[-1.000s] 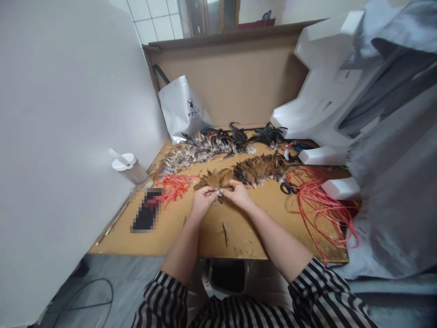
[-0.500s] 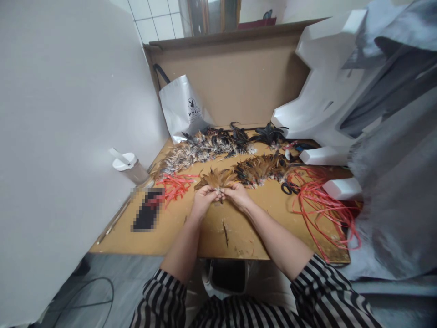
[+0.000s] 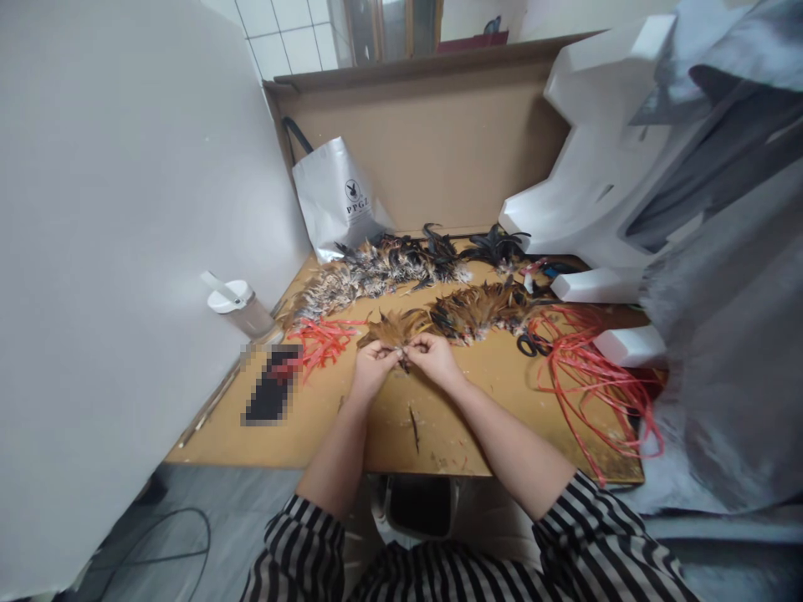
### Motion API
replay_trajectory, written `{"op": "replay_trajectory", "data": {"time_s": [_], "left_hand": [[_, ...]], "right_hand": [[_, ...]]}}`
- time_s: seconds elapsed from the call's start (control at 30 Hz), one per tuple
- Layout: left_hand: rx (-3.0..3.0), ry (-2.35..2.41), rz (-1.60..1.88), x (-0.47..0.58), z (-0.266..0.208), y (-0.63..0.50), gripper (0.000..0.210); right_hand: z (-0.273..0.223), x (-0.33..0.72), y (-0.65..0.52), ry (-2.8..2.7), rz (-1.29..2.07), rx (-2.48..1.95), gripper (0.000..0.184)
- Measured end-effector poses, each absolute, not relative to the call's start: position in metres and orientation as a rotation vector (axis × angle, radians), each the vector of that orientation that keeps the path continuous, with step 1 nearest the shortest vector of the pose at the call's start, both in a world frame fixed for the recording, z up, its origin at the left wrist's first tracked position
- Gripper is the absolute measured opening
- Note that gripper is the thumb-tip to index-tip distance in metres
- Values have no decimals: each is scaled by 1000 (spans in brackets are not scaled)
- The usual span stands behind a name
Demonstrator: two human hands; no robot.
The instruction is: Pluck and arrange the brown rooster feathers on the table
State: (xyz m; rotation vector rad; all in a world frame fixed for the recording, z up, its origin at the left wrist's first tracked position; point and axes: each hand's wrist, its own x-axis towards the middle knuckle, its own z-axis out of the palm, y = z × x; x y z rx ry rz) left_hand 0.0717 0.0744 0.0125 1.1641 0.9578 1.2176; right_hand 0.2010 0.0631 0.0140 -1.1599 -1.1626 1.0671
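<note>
Brown feathers (image 3: 395,324) fan out away from me in a small bunch at the table's middle. My left hand (image 3: 374,364) pinches the near, quill end of this bunch between thumb and fingers. Close beside it, my right hand (image 3: 434,359) is closed too, its thumb and index finger pinching at the same quill end. What lies right between the fingertips is too small to make out. A row of brown and dark feather bunches (image 3: 480,311) begins just beyond my right hand. One loose dark feather (image 3: 415,428) lies nearer to me.
Red plastic strips lie in a short heap (image 3: 323,341) at left and a long tangle (image 3: 595,385) at right, beside black-handled scissors (image 3: 532,344). Speckled feathers (image 3: 357,280) line the back before a silver bag (image 3: 335,196). A lidded cup (image 3: 242,308) stands left; white foam (image 3: 583,167) rises right.
My right hand has curled a little more, its fingers rolling inward at the quill end. My left hand shifts only slightly, and the feather bunch stays in place.
</note>
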Motion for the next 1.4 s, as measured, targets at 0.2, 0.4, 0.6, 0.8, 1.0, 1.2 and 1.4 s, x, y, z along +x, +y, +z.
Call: {"op": "replay_trajectory", "data": {"time_s": [0.2, 0.4, 0.6, 0.8, 1.0, 1.2, 1.4], "left_hand": [[1067, 840, 1133, 68, 14, 74, 22], [937, 632, 1052, 61, 10, 74, 18], [891, 636, 1107, 65, 5, 77, 18], [877, 681, 1222, 72, 5, 78, 22], [960, 763, 1250, 72, 2, 79, 24], [1136, 896, 1220, 73, 5, 76, 27], [1097, 907, 1145, 70, 6, 77, 25]], "right_hand": [[20, 200, 60, -1025, 1283, -1038, 19], [20, 200, 58, -871, 1527, -838, 24], [18, 196, 59, -803, 1520, -777, 26], [12, 190, 61, -759, 1408, -763, 22], [12, 190, 62, -798, 1372, -812, 22], [17, 193, 60, -818, 1288, -940, 23], [18, 200, 61, -912, 1251, -973, 21]]}}
